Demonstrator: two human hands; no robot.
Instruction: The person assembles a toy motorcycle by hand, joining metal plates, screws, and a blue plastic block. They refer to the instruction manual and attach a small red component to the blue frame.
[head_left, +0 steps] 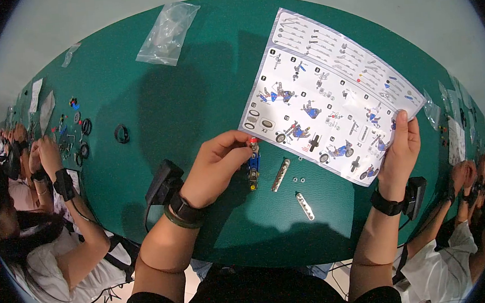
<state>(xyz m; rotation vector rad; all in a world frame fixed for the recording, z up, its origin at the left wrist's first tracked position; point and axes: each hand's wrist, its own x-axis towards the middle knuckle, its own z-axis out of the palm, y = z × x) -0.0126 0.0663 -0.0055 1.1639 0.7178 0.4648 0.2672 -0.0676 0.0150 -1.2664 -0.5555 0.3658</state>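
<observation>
My right hand (pixel 400 147) grips the lower right edge of a printed instruction sheet (pixel 329 96), thumb on top. The sheet shows numbered steps of a small blue motorcycle model and is tilted above the table. My left hand (pixel 215 168) has its fingers closed at the red upper end of a small blue and metal model part (pixel 253 168), which points toward me. To its right lie two perforated metal strips, one upper (pixel 281 175) and one lower (pixel 305 206). Small nuts (pixel 299 180) sit between them.
On the green table (pixel 220 85) are a clear plastic bag (pixel 169 33) at the back and a black tyre (pixel 121 133) to the left. Further left lie loose wheels and small parts (pixel 76 136) beside a co-worker's hands (pixel 43 156). Other people's hands (pixel 464 177) are at the right.
</observation>
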